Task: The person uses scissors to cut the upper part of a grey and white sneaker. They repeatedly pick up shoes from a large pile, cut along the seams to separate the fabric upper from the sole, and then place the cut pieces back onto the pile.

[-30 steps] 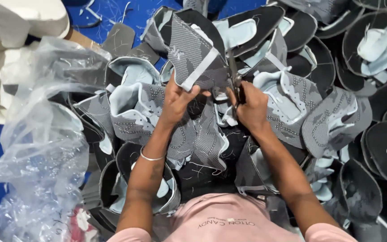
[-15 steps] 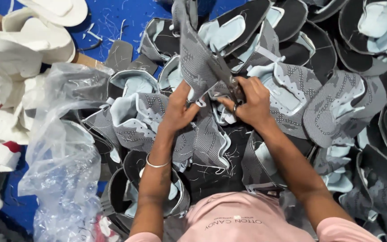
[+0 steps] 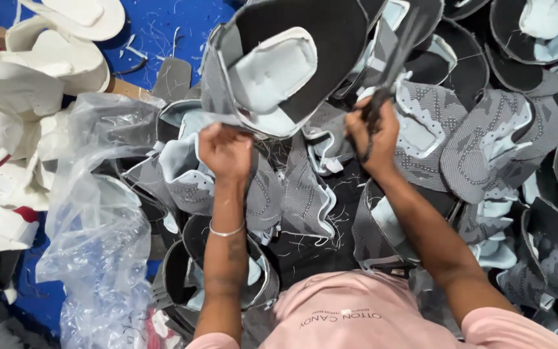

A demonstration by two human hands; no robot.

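My left hand [image 3: 225, 150] grips the lower edge of a grey shoe upper [image 3: 292, 64] and holds it raised, its black inside and pale blue padded tongue turned toward me. My right hand [image 3: 373, 133] is closed on a dark slender tool [image 3: 392, 61], blurred, that points up beside the upper's right edge. A thin bracelet sits on my left wrist. Both hands hover over a heap of grey and pale blue shoe uppers [image 3: 485, 142].
White shoe parts [image 3: 27, 84] are stacked at the left. A crumpled clear plastic bag [image 3: 92, 226] lies beside my left arm. Blue floor [image 3: 163, 32] with loose threads shows at the top left. More dark uppers [image 3: 550, 258] fill the right side.
The upper has been lifted higher and turned so its black inside faces me. My hands have moved apart, the right one drawing away to the right with the tool.
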